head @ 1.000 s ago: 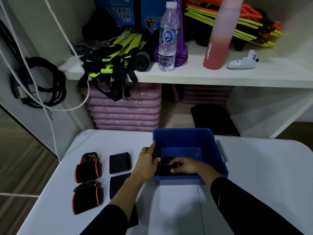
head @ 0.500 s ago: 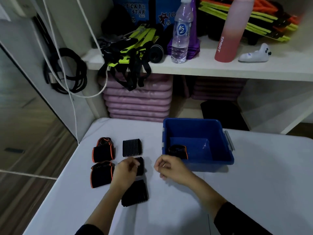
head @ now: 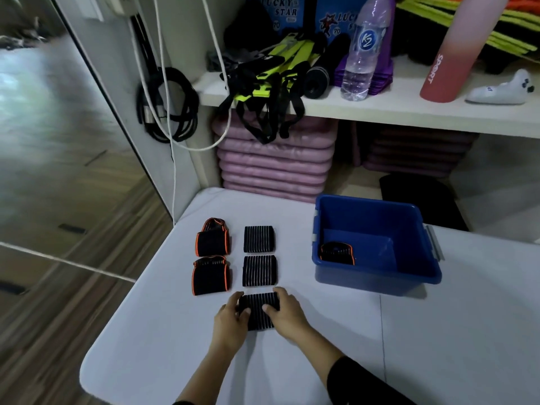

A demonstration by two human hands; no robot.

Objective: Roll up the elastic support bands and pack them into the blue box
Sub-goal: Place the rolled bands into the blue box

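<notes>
A blue box (head: 377, 274) stands on the white table (head: 438, 331), with one rolled orange-trimmed band (head: 336, 252) inside at its left. On the table lie two more orange-trimmed bands (head: 212, 238) (head: 211, 276) and two flat black ribbed bands (head: 259, 239) (head: 259, 270). A third ribbed band (head: 259, 311) lies nearest me. My left hand (head: 232, 317) grips its left edge and my right hand (head: 285, 312) grips its right edge, fingers curled over the top.
Behind the table a shelf (head: 380, 109) carries a water bottle (head: 362, 51), a pink bottle (head: 450, 57), straps and a white item. Pink mats (head: 274, 165) are stacked below it. Cables (head: 166, 106) hang at the left. The table's left edge drops to wooden floor.
My right hand left the rolled band in the blue box and both hands moved left to the nearest ribbed band, now holding it. The view has shifted left.
</notes>
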